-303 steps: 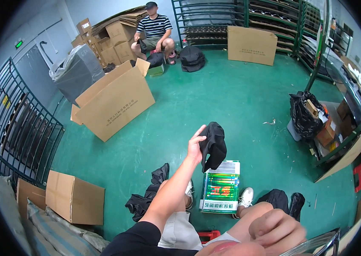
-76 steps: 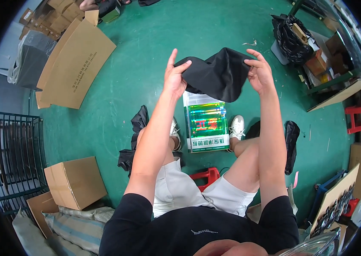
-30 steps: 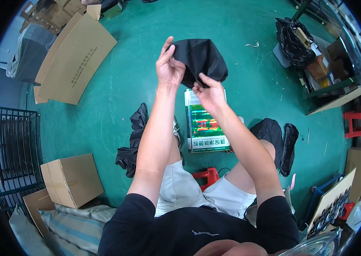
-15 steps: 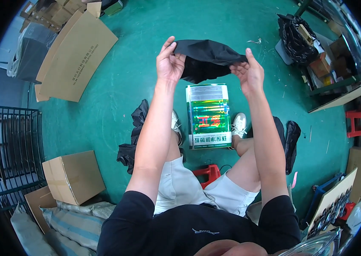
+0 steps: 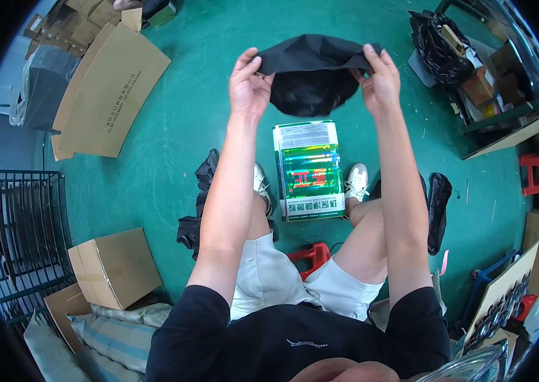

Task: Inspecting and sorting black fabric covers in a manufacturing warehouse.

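Stretched between my two hands is a black cloth piece (image 5: 314,56), pouch-like, its edge spread wide and its dark hollow sagging below. My left hand (image 5: 248,88) pinches one end of that edge between thumb and fingers. At the other end my right hand (image 5: 381,84) grips it the same way. Under the cloth, between my shoes, a rectangular metal can (image 5: 311,172) with a shiny green and white label stands on the floor, apart from the cloth.
Black cloth bundles lie beside my left leg (image 5: 192,232) and right leg (image 5: 438,213). I sit over a red stool (image 5: 314,258). Cardboard boxes (image 5: 116,267) and sacks (image 5: 113,337) are at left, near a metal rack (image 5: 21,223). A black-lined bin (image 5: 441,54) stands far right.
Both hands have lifted the cloth slightly away from me. Its upper edge is now arched and pulled wider, with the hollow hanging open toward me. My right hand has shifted its grip up.
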